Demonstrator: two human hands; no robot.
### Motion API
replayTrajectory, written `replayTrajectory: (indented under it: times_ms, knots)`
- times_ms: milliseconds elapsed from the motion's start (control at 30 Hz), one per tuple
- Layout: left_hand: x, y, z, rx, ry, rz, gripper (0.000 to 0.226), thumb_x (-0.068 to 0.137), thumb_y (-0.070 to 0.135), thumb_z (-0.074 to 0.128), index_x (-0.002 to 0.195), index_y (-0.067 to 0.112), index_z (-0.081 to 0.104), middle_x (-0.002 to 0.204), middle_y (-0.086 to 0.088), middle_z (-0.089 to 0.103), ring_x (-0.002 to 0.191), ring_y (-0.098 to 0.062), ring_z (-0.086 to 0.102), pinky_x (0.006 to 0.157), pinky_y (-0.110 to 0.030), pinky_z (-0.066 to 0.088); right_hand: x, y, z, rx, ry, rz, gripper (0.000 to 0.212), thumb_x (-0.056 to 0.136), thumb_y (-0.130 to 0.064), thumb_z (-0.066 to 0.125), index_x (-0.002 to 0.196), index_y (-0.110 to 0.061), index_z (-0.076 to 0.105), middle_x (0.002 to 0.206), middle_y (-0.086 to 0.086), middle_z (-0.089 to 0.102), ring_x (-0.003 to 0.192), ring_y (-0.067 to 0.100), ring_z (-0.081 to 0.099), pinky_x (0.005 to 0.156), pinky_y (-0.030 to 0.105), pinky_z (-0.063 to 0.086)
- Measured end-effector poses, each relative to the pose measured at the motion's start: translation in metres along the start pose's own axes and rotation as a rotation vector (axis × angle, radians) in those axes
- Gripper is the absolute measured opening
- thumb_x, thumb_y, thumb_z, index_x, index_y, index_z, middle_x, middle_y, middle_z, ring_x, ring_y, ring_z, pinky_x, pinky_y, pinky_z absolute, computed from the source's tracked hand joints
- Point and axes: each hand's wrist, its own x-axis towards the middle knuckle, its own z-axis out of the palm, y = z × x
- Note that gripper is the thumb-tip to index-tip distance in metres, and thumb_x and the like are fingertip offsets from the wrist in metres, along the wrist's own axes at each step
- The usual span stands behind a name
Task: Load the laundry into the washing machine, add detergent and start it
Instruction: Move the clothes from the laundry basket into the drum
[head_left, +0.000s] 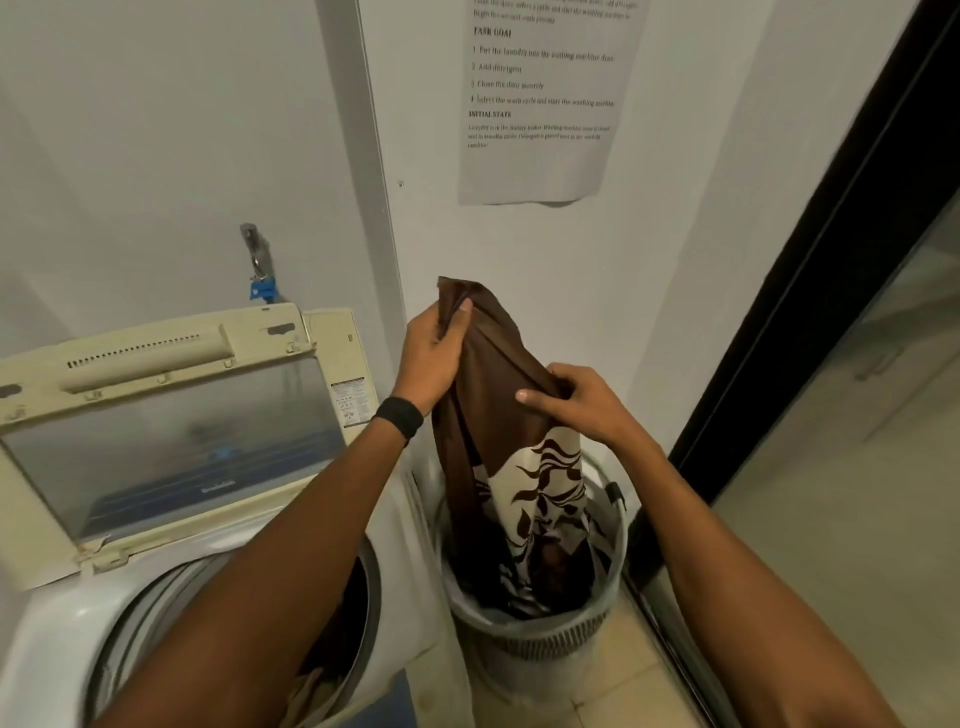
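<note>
A brown cloth with a cream leaf pattern hangs upright out of the round grey laundry basket on the floor. My left hand grips the cloth near its top edge. Lower down on its right side, my right hand pinches a fold. The cloth's lower end still lies inside the basket. To the left stands the top-loading washing machine, its lid raised. Some dark and beige laundry shows in the drum, partly hidden by my left forearm. No detergent is in view.
A printed task sheet is stuck on the white wall behind the basket. A tap with a blue hose fitting sits above the machine. A dark door frame and glass panel close off the right side. Beige floor tiles surround the basket.
</note>
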Motion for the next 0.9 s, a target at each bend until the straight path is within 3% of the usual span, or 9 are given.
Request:
replayTrajectory:
  times_ms: [100, 200, 267, 367, 467, 600, 733, 800, 900]
  knots:
    - [0.011, 0.005, -0.009, 0.02, 0.077, 0.023, 0.023, 0.109, 0.035, 0.051, 0.103, 0.021, 0.067, 0.094, 0.007, 0.069, 0.083, 0.007, 0.065, 0.077, -0.014, 0.052, -0.003, 0.024, -0.023, -0.004, -0.026, 0.081, 0.051, 0.083, -0.051, 0.082, 0.076, -0.005, 0.062, 0.067, 0.003, 0.052, 0.066, 0.013, 0.052, 0.069, 0.034, 0.04]
    - [0.013, 0.001, -0.012, 0.035, 0.116, -0.015, 0.025, 0.11, 0.035, 0.048, 0.118, 0.018, 0.064, 0.106, 0.007, 0.068, 0.092, 0.008, 0.064, 0.08, -0.007, 0.049, -0.002, 0.025, -0.043, 0.078, -0.017, 0.035, 0.036, 0.085, -0.048, 0.08, 0.076, -0.014, 0.069, 0.073, -0.001, 0.064, 0.072, 0.012, 0.058, 0.071, 0.029, 0.045]
    - [0.011, -0.005, -0.004, 0.031, 0.089, -0.081, 0.031, 0.11, 0.034, 0.047, 0.127, 0.014, 0.062, 0.115, 0.004, 0.069, 0.103, -0.001, 0.065, 0.086, -0.01, 0.049, 0.004, 0.013, -0.05, 0.178, 0.031, -0.055, 0.019, 0.089, -0.041, 0.078, 0.089, -0.023, 0.078, 0.091, -0.006, 0.076, 0.087, 0.008, 0.068, 0.08, 0.02, 0.051]
    - [0.002, -0.009, 0.018, -0.041, 0.021, -0.179, 0.034, 0.112, 0.036, 0.042, 0.134, 0.017, 0.061, 0.127, 0.0, 0.068, 0.117, -0.012, 0.064, 0.101, -0.023, 0.049, 0.02, -0.011, -0.05, 0.224, 0.074, -0.164, 0.014, 0.094, -0.035, 0.075, 0.095, -0.022, 0.081, 0.098, -0.009, 0.078, 0.095, 0.005, 0.071, 0.086, 0.018, 0.053]
    - [-0.011, -0.007, 0.047, 0.014, -0.119, -0.187, 0.042, 0.109, 0.054, 0.032, 0.134, 0.035, 0.06, 0.13, 0.008, 0.066, 0.117, 0.001, 0.063, 0.099, -0.018, 0.048, 0.035, -0.024, -0.041, 0.214, 0.04, -0.217, 0.014, 0.096, -0.033, 0.072, 0.095, -0.021, 0.08, 0.093, -0.008, 0.078, 0.089, 0.003, 0.069, 0.081, 0.017, 0.051]
    - [-0.019, -0.007, 0.074, 0.06, -0.127, -0.166, 0.031, 0.108, 0.056, 0.037, 0.112, 0.041, 0.065, 0.11, 0.016, 0.071, 0.098, 0.01, 0.068, 0.079, -0.007, 0.049, 0.044, -0.019, -0.029, 0.22, -0.007, -0.214, 0.016, 0.098, -0.03, 0.07, 0.098, -0.017, 0.079, 0.093, -0.004, 0.077, 0.091, 0.012, 0.072, 0.084, 0.025, 0.054]
    - [-0.007, -0.006, 0.081, 0.115, 0.123, -0.095, 0.039, 0.11, 0.046, 0.04, 0.088, 0.022, 0.061, 0.079, 0.007, 0.063, 0.066, 0.003, 0.058, 0.066, -0.021, 0.045, 0.033, 0.002, -0.015, 0.356, 0.009, -0.107, 0.024, 0.093, -0.047, 0.072, 0.108, -0.03, 0.064, 0.083, -0.001, 0.069, 0.078, 0.017, 0.072, 0.073, 0.028, 0.057]
    - [0.003, 0.0, 0.079, 0.07, 0.214, -0.09, 0.044, 0.11, 0.048, 0.04, 0.087, 0.015, 0.059, 0.076, 0.003, 0.059, 0.066, -0.004, 0.055, 0.067, -0.027, 0.045, 0.021, 0.023, -0.008, 0.282, -0.06, -0.099, 0.026, 0.092, -0.053, 0.072, 0.104, -0.033, 0.06, 0.085, -0.008, 0.067, 0.078, 0.008, 0.068, 0.072, 0.022, 0.053]
    - [0.012, 0.006, 0.07, 0.05, 0.312, -0.091, 0.046, 0.11, 0.049, 0.039, 0.081, 0.017, 0.056, 0.076, 0.002, 0.057, 0.07, -0.009, 0.056, 0.069, -0.029, 0.047, 0.005, 0.053, -0.008, 0.168, -0.123, -0.107, 0.038, 0.093, -0.056, 0.069, 0.083, -0.02, 0.061, 0.073, -0.012, 0.059, 0.069, 0.004, 0.057, 0.069, 0.023, 0.045]
